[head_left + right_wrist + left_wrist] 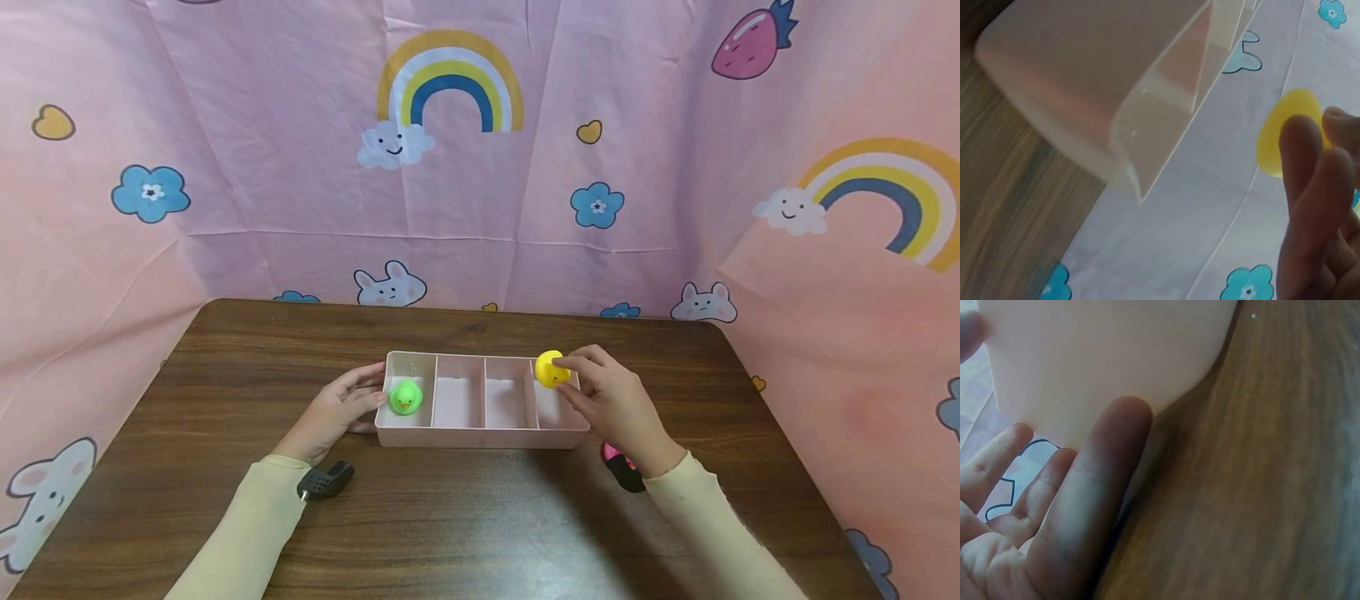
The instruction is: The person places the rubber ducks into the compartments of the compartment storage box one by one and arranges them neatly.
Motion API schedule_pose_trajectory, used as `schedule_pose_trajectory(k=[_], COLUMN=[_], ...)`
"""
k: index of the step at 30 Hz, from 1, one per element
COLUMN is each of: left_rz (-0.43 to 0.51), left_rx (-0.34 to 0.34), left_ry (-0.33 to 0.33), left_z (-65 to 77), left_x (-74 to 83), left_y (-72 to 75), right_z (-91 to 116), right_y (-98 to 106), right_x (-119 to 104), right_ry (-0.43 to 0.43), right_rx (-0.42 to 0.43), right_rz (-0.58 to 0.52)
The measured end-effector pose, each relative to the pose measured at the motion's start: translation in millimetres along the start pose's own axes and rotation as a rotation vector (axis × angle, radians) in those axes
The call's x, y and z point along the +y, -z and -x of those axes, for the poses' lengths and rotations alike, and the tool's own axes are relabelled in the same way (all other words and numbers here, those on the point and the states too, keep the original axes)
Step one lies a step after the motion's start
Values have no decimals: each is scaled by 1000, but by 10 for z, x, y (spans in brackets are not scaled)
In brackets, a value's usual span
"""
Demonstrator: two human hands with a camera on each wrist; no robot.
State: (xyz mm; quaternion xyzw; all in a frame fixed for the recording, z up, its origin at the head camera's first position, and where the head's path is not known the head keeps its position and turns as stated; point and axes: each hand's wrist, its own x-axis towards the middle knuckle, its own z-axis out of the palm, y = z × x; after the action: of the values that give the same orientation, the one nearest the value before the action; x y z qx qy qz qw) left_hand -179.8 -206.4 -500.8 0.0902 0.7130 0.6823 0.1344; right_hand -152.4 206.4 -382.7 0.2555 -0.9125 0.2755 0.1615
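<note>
Right hand [618,412], head view: thumb and finger together on the yellow toy [552,369], and that is a neat pinch!
Yellow toy, head view: up at the rightmost compartment of the pink box [482,439], overlapping its far rim from this angle.
Left hand [330,412], head view: over at the box's left end, fingers apart, tips touching the wall, a dark device [325,481] at the wrist.
Green duck [406,397], head view: sitting in the leftmost of four compartments, beak facing the person (what a bright green, too).
Counter [465,517], head view: wood-grained, box across it, patterned cloth [285,167] hanging behind; a black-and-pink item [626,477] peeks out beside the right wrist, partly hidden.
Box end, left wrist view: smooth pink wall, one big fingertip against it, more fingertips at its edge, brown counter filling the right side.
Yellow toy, right wrist view: rounded, pinched by the right hand's fingertips, apart from the box, whose corner and divider tilt across this picture!
</note>
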Motion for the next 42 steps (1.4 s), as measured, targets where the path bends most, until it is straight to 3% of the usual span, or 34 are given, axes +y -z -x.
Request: schedule_pose_trajectory(k=[29, 42], left_rz=[-10, -6], left_rx=[7, 13], left_ry=[4, 7], left_z=[28, -1], left_x=[24, 4], left_y=[-4, -9], right_z=[-248, -437], right_y=[-445, -693], right_x=[-405, -524], right_ry=[105, 88], right_rx=[-12, -165], right_rz=[-7, 92])
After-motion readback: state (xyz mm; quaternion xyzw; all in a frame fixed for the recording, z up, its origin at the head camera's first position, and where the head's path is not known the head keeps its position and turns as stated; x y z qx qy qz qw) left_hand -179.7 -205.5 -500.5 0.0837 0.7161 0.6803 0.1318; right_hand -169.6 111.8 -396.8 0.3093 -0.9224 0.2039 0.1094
